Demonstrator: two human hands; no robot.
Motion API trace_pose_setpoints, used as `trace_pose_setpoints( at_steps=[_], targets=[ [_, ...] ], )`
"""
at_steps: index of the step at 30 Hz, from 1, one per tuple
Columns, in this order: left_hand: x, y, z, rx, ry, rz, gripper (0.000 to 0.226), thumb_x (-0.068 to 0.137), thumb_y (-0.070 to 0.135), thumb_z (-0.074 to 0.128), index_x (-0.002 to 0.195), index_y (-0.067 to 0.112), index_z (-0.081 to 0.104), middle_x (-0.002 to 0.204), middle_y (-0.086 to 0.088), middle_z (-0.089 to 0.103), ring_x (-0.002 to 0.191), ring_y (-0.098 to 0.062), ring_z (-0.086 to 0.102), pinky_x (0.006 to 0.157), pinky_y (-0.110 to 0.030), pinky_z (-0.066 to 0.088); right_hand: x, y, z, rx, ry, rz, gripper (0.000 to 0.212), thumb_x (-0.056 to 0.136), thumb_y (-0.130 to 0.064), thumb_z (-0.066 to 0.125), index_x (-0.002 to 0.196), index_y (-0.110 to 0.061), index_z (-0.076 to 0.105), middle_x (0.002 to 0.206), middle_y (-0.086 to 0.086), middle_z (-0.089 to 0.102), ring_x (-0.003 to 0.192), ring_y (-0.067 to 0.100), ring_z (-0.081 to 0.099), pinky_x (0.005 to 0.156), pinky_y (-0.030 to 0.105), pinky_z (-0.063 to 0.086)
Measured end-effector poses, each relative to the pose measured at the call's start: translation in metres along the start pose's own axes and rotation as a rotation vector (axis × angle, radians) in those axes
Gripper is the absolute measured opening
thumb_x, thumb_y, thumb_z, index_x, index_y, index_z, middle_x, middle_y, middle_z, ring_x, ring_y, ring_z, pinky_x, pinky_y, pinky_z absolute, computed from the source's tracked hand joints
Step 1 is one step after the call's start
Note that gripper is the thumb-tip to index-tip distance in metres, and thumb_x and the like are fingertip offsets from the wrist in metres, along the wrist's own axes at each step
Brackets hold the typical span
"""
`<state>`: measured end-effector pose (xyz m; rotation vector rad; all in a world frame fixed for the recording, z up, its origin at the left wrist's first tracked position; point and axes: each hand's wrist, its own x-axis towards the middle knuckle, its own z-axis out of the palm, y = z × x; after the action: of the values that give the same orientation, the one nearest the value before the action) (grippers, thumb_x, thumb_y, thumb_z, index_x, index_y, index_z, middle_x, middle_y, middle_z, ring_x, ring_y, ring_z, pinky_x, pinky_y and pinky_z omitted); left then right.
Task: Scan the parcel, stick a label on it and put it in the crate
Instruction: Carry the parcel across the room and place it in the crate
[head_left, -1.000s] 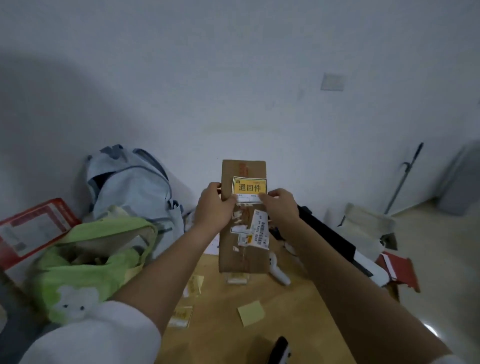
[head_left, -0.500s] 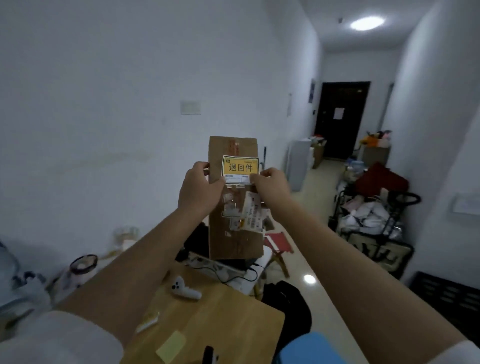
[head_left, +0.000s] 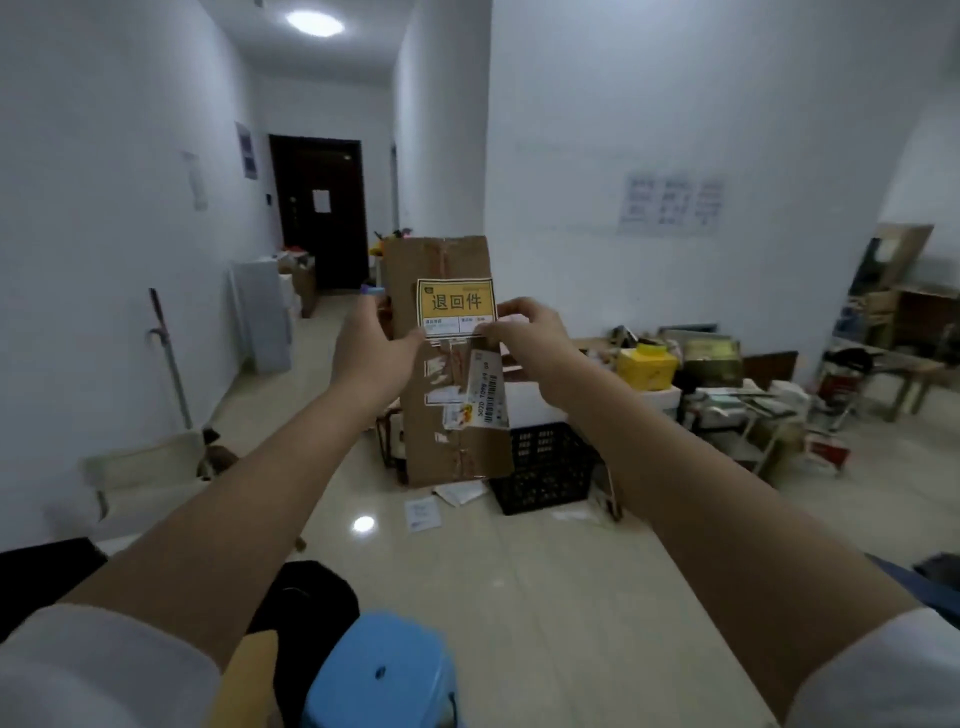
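Note:
I hold a tall brown cardboard parcel (head_left: 449, 426) upright at arm's length in the middle of the view. A yellow label (head_left: 456, 304) with black characters sits on its upper face, and a white barcode strip (head_left: 487, 392) hangs half loose lower down. My left hand (head_left: 371, 353) grips the parcel's left edge. My right hand (head_left: 524, 330) pinches the right edge at the yellow label's lower corner. A black slatted crate (head_left: 550, 467) stands on the floor behind the parcel, partly hidden by it.
A blue plastic stool (head_left: 382, 675) is right below me. Papers (head_left: 423, 514) lie on the tiled floor by the crate. A yellow box (head_left: 647, 366) and clutter fill low tables at right. A hallway with a dark door (head_left: 317, 208) runs back left; a mop (head_left: 169, 358) leans on the left wall.
My view has swung right, from the wooden desk and wall to the open room with the crate. Both hands keep the same hold on the parcel.

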<state>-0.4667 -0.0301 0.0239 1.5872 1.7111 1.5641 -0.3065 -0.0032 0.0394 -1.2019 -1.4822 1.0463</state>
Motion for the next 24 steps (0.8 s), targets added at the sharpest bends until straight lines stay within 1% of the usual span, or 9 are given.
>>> trace_pose_setpoints(
  at_steps=[1, 3, 6, 9, 12, 18, 20, 22, 24],
  targets=[
    [-0.003, 0.009, 0.016, -0.009, -0.031, 0.019, 0.041, 0.089, 0.025, 0.062, 0.127, 0.018, 0.048, 0.118, 0.004, 0.058, 0.102, -0.015, 0.057, 0.084, -0.034, 0.049, -0.004, 0.003, -0.020, -0.004, 0.022, 0.012, 0.026, 0.087, -0.013, 0.064, 0.112, -0.014, 0.054, 0.099, 0.010, 0.069, 0.086, 0.025, 0.070, 0.080, 0.043, 0.060],
    [-0.009, 0.026, 0.045, -0.016, -0.086, 0.048, 0.042, 0.089, 0.027, 0.063, 0.127, 0.019, 0.048, 0.125, 0.000, 0.059, 0.107, -0.020, 0.059, 0.089, -0.041, 0.053, -0.014, 0.010, -0.056, -0.015, 0.070, 0.026, 0.032, 0.086, -0.011, 0.065, 0.116, -0.012, 0.052, 0.104, 0.014, 0.069, 0.090, 0.028, 0.071, 0.079, 0.042, 0.060],
    [-0.021, 0.049, 0.079, -0.037, -0.138, 0.088, 0.041, 0.086, 0.028, 0.065, 0.124, 0.020, 0.052, 0.126, -0.003, 0.062, 0.112, -0.024, 0.061, 0.094, -0.047, 0.053, -0.029, 0.017, -0.103, -0.001, 0.110, 0.033, 0.034, 0.087, -0.010, 0.066, 0.118, -0.012, 0.052, 0.108, 0.016, 0.070, 0.094, 0.029, 0.071, 0.082, 0.044, 0.060],
    [-0.038, 0.070, 0.106, -0.041, -0.169, 0.102, 0.046, 0.087, 0.028, 0.063, 0.131, 0.019, 0.053, 0.129, -0.003, 0.063, 0.116, -0.025, 0.060, 0.096, -0.047, 0.052, -0.042, 0.022, -0.141, -0.005, 0.138, 0.035, 0.038, 0.087, -0.008, 0.065, 0.123, -0.013, 0.052, 0.109, 0.017, 0.070, 0.095, 0.030, 0.071, 0.087, 0.048, 0.058],
    [-0.056, 0.089, 0.126, -0.064, -0.206, 0.101, 0.042, 0.090, 0.023, 0.059, 0.131, 0.017, 0.055, 0.127, -0.004, 0.064, 0.108, -0.024, 0.063, 0.093, -0.044, 0.054, -0.055, 0.026, -0.171, -0.014, 0.149, 0.034, 0.043, 0.088, -0.006, 0.064, 0.128, -0.014, 0.051, 0.110, 0.017, 0.070, 0.095, 0.031, 0.071, 0.088, 0.048, 0.057],
    [-0.087, 0.109, 0.154, -0.099, -0.207, 0.088, 0.037, 0.090, 0.021, 0.059, 0.126, 0.022, 0.057, 0.123, 0.000, 0.065, 0.099, -0.020, 0.065, 0.089, -0.043, 0.056, -0.074, 0.038, -0.208, 0.005, 0.151, 0.046, 0.036, 0.092, -0.009, 0.058, 0.126, -0.016, 0.053, 0.109, 0.014, 0.070, 0.093, 0.028, 0.071, 0.077, 0.040, 0.061],
    [-0.093, 0.113, 0.161, -0.094, -0.210, 0.089, 0.037, 0.089, 0.021, 0.060, 0.126, 0.021, 0.056, 0.122, 0.000, 0.065, 0.098, -0.019, 0.064, 0.089, -0.041, 0.056, -0.079, 0.043, -0.216, 0.022, 0.160, 0.043, 0.032, 0.093, -0.011, 0.056, 0.125, -0.015, 0.054, 0.108, 0.013, 0.069, 0.093, 0.028, 0.071, 0.078, 0.040, 0.060],
    [-0.094, 0.116, 0.169, -0.073, -0.221, 0.096, 0.041, 0.089, 0.021, 0.060, 0.130, 0.019, 0.053, 0.125, -0.002, 0.063, 0.100, -0.021, 0.062, 0.090, -0.042, 0.055, -0.079, 0.048, -0.223, 0.043, 0.186, 0.034, 0.026, 0.094, -0.015, 0.055, 0.120, -0.014, 0.057, 0.110, 0.013, 0.070, 0.095, 0.030, 0.070, 0.081, 0.043, 0.060],
    [-0.093, 0.119, 0.177, -0.064, -0.228, 0.099, 0.045, 0.089, 0.022, 0.060, 0.133, 0.017, 0.051, 0.129, -0.003, 0.061, 0.102, -0.022, 0.062, 0.090, -0.044, 0.055, -0.075, 0.053, -0.228, 0.063, 0.227, 0.022, 0.022, 0.096, -0.019, 0.053, 0.116, -0.014, 0.058, 0.110, 0.012, 0.070, 0.095, 0.031, 0.071, 0.081, 0.044, 0.060]
  ],
)
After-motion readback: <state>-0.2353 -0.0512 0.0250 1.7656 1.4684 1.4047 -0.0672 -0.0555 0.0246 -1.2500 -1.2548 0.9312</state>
